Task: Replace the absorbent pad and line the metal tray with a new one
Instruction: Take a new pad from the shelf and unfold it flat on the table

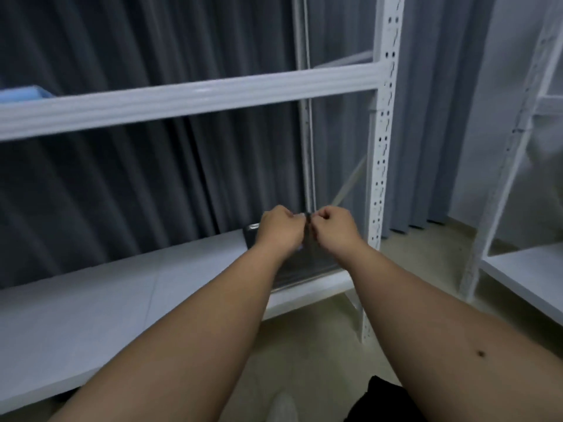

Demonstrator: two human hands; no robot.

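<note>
A dark metal tray [300, 271] lies at the right end of the low white shelf board [106, 300], partly hidden by my wrists. My left hand [278, 229] and my right hand [332, 231] are over the tray's far side, knuckle to knuckle. The fingers of both are curled shut and pinch a thin dark edge [308, 221] between them. Blur hides whether that edge belongs to the absorbent pad or to the tray. No separate pad shows anywhere in view.
A white shelf beam [189, 95] crosses above my hands, and a perforated white upright [382, 153] stands just to their right. Grey curtains hang behind. A blue bin [24, 92] sits on the upper shelf at left. A second white rack [524, 269] stands at right on the beige floor.
</note>
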